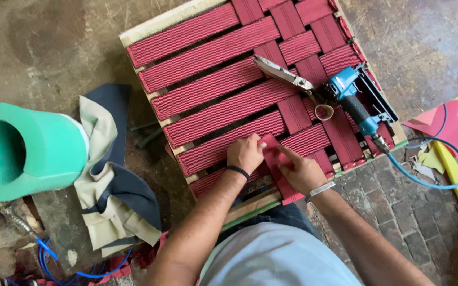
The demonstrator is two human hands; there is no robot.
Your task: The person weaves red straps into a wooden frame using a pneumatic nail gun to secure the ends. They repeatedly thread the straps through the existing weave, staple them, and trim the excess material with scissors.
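A wooden frame lies on the ground, crossed by red ribbed webbing straps, partly woven at the right. My left hand presses down on a horizontal strap near the frame's front edge. My right hand pinches a loose vertical red strap next to it, fingers on its upper end. A black band is on my left wrist, a silver bracelet on my right.
Large metal shears and a blue pneumatic staple gun with a blue air hose rest on the webbing. A green foam roll and folded cloth lie at left. Red and yellow scraps lie at right.
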